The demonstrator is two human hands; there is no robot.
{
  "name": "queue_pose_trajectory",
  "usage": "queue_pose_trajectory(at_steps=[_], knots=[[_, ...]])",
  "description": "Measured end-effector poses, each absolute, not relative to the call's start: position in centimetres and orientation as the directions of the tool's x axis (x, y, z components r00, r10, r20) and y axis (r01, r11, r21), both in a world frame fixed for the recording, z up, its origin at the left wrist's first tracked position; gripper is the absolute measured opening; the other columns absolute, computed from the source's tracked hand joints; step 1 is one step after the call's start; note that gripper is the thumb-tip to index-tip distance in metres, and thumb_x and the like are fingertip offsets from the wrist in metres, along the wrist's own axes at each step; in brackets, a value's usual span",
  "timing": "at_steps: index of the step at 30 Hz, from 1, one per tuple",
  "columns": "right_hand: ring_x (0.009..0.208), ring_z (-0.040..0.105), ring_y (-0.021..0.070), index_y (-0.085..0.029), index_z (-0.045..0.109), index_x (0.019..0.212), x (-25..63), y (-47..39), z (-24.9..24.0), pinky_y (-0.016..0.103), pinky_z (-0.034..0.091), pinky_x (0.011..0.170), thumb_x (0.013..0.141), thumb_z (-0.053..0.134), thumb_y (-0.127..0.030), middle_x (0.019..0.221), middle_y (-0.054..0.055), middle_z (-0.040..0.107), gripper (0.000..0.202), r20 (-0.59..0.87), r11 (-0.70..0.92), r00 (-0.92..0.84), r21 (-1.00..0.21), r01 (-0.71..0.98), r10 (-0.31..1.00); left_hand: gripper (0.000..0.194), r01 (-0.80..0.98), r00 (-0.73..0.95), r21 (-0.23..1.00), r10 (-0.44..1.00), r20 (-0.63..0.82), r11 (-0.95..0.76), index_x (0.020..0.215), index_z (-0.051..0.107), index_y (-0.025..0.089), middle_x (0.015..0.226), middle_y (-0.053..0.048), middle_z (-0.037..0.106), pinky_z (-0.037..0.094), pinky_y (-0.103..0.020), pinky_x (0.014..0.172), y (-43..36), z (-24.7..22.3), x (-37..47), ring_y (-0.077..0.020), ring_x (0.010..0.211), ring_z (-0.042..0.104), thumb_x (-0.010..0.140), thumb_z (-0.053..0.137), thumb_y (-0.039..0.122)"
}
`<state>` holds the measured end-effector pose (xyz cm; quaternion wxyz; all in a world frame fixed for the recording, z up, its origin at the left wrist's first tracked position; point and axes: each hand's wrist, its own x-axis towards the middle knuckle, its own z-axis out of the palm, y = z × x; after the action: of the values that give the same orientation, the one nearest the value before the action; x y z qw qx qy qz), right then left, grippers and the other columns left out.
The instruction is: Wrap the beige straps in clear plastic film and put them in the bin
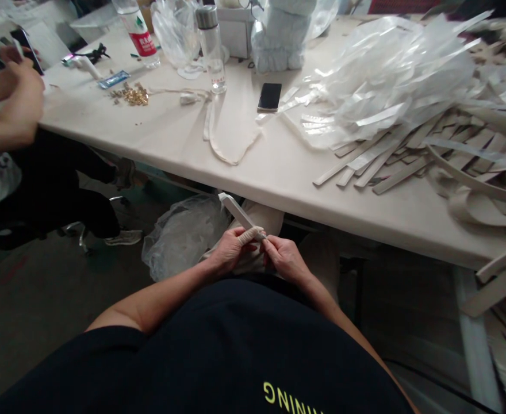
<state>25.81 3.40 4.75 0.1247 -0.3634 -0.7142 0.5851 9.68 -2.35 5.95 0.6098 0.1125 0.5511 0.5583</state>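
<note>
A pale, flat strip (238,211) slants up and to the left above my lap, beyond the table's front edge. My left hand (238,246) is wrapped round its lower part, with a whitish covering on the thumb. Close against it, my right hand (284,255) pinches the strip's lower end with thumb and forefinger. The fingertips of both hands nearly meet there, and the very end of the strip is hidden between them.
On the table (171,146) are a phone (269,96), a clear bottle (213,57), small gold pieces (135,95) and a looped cord. Beige strips (408,152) and clear plastic (378,75) heap at right. A plastic bag (184,238) hangs left of my lap. Another person's arms are at far left.
</note>
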Motion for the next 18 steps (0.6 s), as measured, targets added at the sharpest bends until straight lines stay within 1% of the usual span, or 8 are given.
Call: queue_pose_trajectory(at_steps=[2,6,7,10,11,13,16,18], knots=[[0.05,0.054,0.0134,-0.02,0.057,0.075,25.8,3.5,4.5,0.024,0.041,0.053,0.099,0.042,-0.046,0.059,0.001,0.062,0.038,-0.239,0.058,-0.713,-0.929,0.365,0.659,0.053,-0.575,-0.258,0.754,0.804,-0.535,0.317,0.086,0.08,0.012,0.088,-0.008,0.077,0.049,-0.021,0.064,-2.2,6.0,9.4,-0.014,0.074,0.067,0.053,0.099,0.049],[0.048,0.054,0.0132,-0.02,0.056,0.073,26.1,3.1,3.9,0.024,0.041,0.051,0.099,0.043,-0.047,0.059,0.001,0.063,0.04,-0.238,0.049,-0.718,-0.934,0.354,0.655,0.056,-0.665,-0.412,0.738,0.769,-0.489,0.114,0.09,0.08,0.016,0.092,-0.004,0.078,0.051,-0.021,0.064,-1.5,6.0,8.0,-0.0114,0.072,0.066,0.048,0.101,0.047],[0.048,0.054,0.0129,-0.02,0.058,0.076,26.2,3.0,3.8,0.024,0.041,0.051,0.1,0.043,-0.048,0.062,0.001,0.064,0.04,-0.236,0.039,-0.718,-0.938,0.344,0.655,0.056,-0.673,-0.414,0.731,0.764,-0.494,0.108,0.088,0.079,0.015,0.09,-0.004,0.078,0.051,-0.021,0.064,-1.3,5.9,7.7,-0.0114,0.072,0.066,0.047,0.102,0.047],[0.047,0.055,0.012,-0.019,0.063,0.098,26.0,2.7,3.7,0.024,0.043,0.051,0.101,0.044,-0.054,0.076,0.001,0.071,0.04,-0.235,-0.011,-0.727,-0.954,0.298,0.646,0.056,-0.672,-0.38,0.726,0.771,-0.511,0.15,0.084,0.078,0.012,0.084,-0.005,0.077,0.051,-0.02,0.063,-1.2,5.6,7.5,-0.0116,0.07,0.066,0.046,0.102,0.045],[0.047,0.055,0.012,-0.02,0.063,0.102,25.8,2.7,3.7,0.025,0.043,0.051,0.101,0.045,-0.056,0.076,0.001,0.071,0.04,-0.237,-0.021,-0.728,-0.956,0.293,0.644,0.055,-0.668,-0.376,0.728,0.775,-0.508,0.153,0.084,0.078,0.012,0.084,-0.005,0.077,0.052,-0.02,0.063,-1.3,5.4,7.5,-0.0117,0.07,0.066,0.047,0.102,0.045],[0.046,0.054,0.0121,-0.02,0.063,0.095,25.2,2.7,4.0,0.025,0.042,0.051,0.1,0.048,-0.057,0.071,0.0,0.069,0.041,-0.232,-0.005,-0.719,-0.953,0.303,0.655,0.054,-0.666,-0.372,0.73,0.781,-0.502,0.152,0.083,0.078,0.012,0.085,-0.006,0.077,0.052,-0.021,0.063,-1.5,5.1,8.0,-0.0125,0.071,0.067,0.048,0.102,0.045],[0.048,0.052,0.0123,-0.02,0.058,0.072,24.1,3.1,4.6,0.024,0.04,0.053,0.1,0.047,-0.057,0.061,0.001,0.064,0.047,-0.163,0.084,-0.7,-0.949,0.305,0.695,0.052,-0.672,-0.322,0.721,0.808,-0.493,0.172,0.088,0.077,0.012,0.084,-0.006,0.077,0.053,-0.023,0.06,-1.8,4.6,8.8,-0.013,0.065,0.066,0.053,0.101,0.043],[0.049,0.052,0.0125,-0.02,0.058,0.071,23.6,3.5,4.9,0.024,0.04,0.054,0.101,0.047,-0.055,0.061,0.001,0.063,0.047,-0.111,0.12,-0.699,-0.955,0.273,0.706,0.05,-0.68,-0.256,0.707,0.841,-0.477,0.194,0.092,0.077,0.011,0.083,-0.007,0.076,0.053,-0.024,0.059,-1.9,4.5,9.2,-0.0129,0.061,0.065,0.059,0.099,0.042]])
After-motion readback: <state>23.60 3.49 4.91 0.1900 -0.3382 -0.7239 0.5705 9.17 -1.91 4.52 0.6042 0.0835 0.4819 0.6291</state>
